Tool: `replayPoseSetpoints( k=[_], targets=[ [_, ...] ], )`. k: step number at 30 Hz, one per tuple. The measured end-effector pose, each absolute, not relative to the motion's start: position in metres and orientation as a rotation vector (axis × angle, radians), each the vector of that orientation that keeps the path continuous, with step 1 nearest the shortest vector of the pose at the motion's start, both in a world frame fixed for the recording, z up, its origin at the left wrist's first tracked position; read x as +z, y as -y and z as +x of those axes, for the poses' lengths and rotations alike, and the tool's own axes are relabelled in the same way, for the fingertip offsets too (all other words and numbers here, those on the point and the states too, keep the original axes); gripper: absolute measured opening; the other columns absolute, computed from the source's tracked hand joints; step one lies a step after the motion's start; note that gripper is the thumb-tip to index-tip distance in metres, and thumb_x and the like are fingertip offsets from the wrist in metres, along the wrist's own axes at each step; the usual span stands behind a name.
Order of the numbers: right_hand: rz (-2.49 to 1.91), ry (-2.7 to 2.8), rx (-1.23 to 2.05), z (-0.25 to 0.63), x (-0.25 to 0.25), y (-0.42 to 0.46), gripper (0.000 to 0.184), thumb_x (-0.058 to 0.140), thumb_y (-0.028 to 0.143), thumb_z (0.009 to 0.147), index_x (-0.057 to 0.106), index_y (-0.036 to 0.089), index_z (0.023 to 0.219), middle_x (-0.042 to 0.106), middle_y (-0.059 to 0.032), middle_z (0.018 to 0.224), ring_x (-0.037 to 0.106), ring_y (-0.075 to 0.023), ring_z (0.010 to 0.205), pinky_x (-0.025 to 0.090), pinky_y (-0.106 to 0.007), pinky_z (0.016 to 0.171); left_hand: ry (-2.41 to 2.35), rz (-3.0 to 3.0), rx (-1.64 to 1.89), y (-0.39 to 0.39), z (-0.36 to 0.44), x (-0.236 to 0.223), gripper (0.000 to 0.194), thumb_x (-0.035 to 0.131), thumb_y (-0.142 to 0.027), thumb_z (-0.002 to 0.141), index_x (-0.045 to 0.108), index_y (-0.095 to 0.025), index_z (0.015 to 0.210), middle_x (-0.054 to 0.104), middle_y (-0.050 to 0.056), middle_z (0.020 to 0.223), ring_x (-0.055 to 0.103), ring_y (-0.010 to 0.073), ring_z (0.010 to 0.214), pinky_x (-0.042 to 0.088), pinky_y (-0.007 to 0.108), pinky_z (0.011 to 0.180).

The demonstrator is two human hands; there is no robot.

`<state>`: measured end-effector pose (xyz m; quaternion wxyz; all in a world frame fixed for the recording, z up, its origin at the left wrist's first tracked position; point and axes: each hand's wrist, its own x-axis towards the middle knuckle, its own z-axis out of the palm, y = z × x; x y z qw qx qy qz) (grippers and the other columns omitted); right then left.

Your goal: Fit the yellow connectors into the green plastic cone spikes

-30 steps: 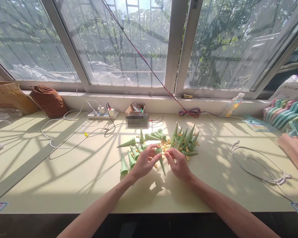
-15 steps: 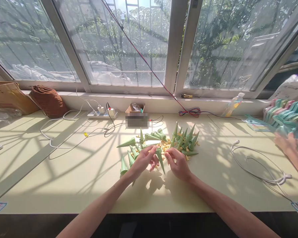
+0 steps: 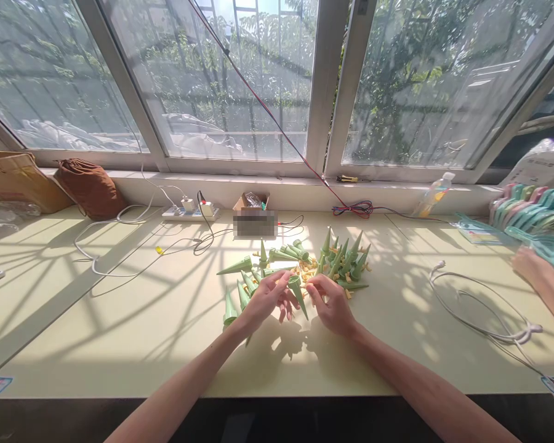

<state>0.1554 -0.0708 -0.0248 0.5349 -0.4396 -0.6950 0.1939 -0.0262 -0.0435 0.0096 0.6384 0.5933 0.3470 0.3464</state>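
My left hand (image 3: 273, 296) pinches a hollow green plastic watering spike (image 3: 298, 296) near its wide rim. The open mouth is up and tilted toward me, and the point slants down to the right. Just right of the spike, my right hand (image 3: 331, 303) has thumb and forefinger closed on a small yellow plastic piece, mostly covered by the fingertips. Behind my hands lies a pile of loose yellow pieces (image 3: 307, 267). To its right, several green spikes (image 3: 346, 258) stand with yellow pieces fitted. More green spikes (image 3: 231, 306) stand or lie on the left.
A small cardboard box (image 3: 252, 202), a power strip (image 3: 191, 212) and cables line the back. On the right are a coiled grey cable (image 3: 482, 307), a bottle (image 3: 434, 195), a stack of pastel items (image 3: 530, 209) and another person's hand (image 3: 533, 266). A brown pouch (image 3: 90, 187) sits at left.
The spike in my left hand has tipped so that its open mouth shows more. My right hand is almost still. At far right, the other person's hand and the teal bag have shifted.
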Motion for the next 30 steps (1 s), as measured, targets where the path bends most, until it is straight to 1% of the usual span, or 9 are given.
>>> replayPoseSetpoints(
  k=[5, 14, 18, 25, 30],
  targets=[
    [-1.058, 1.644, 0.466, 0.1552, -0.0240, 0.0710, 0.016, 0.050, 0.027, 0.096, 0.060, 0.020, 0.086, 0.062, -0.0023, 0.077, 0.056, -0.0148, 0.066, 0.049, -0.027, 0.061, -0.782, 1.344, 0.807, 0.0438, -0.0259, 0.0097, 0.049, 0.052, -0.055, 0.093, 0.054, -0.015, 0.122, 0.072, 0.006, 0.067, 0.064, 0.0160, 0.043, 0.046, 0.020, 0.034],
    [-1.052, 1.639, 0.475, 0.1545, -0.0234, 0.0712, 0.016, 0.051, 0.027, 0.096, 0.060, 0.019, 0.086, 0.062, -0.0026, 0.078, 0.057, -0.0149, 0.066, 0.050, -0.026, 0.061, -0.779, 1.351, 0.833, 0.0431, -0.0264, 0.0076, 0.048, 0.053, -0.054, 0.093, 0.055, -0.015, 0.120, 0.072, 0.006, 0.067, 0.063, 0.0154, 0.043, 0.046, 0.020, 0.035],
    [-1.050, 1.647, 0.471, 0.1545, -0.0227, 0.0714, 0.016, 0.050, 0.027, 0.096, 0.060, 0.019, 0.085, 0.061, -0.0020, 0.076, 0.056, -0.0143, 0.064, 0.050, -0.026, 0.061, -0.785, 1.371, 0.828, 0.0438, -0.0265, 0.0096, 0.048, 0.053, -0.055, 0.093, 0.055, -0.014, 0.116, 0.072, 0.007, 0.065, 0.061, 0.0141, 0.041, 0.046, 0.020, 0.037],
    [-1.066, 1.656, 0.466, 0.1559, -0.0237, 0.0707, 0.018, 0.049, 0.028, 0.096, 0.060, 0.020, 0.086, 0.062, -0.0027, 0.077, 0.056, -0.0147, 0.065, 0.051, -0.026, 0.061, -0.785, 1.349, 0.791, 0.0454, -0.0249, 0.0117, 0.044, 0.051, -0.057, 0.093, 0.053, -0.014, 0.103, 0.071, 0.008, 0.063, 0.063, 0.0164, 0.044, 0.046, 0.020, 0.036],
    [-1.070, 1.665, 0.466, 0.1565, -0.0243, 0.0704, 0.019, 0.049, 0.030, 0.097, 0.060, 0.020, 0.086, 0.063, -0.0030, 0.077, 0.055, -0.0146, 0.063, 0.050, -0.027, 0.060, -0.798, 1.333, 0.798, 0.0458, -0.0237, 0.0115, 0.044, 0.052, -0.057, 0.092, 0.052, -0.015, 0.102, 0.070, 0.007, 0.061, 0.062, 0.0160, 0.042, 0.046, 0.020, 0.036]
  ],
)
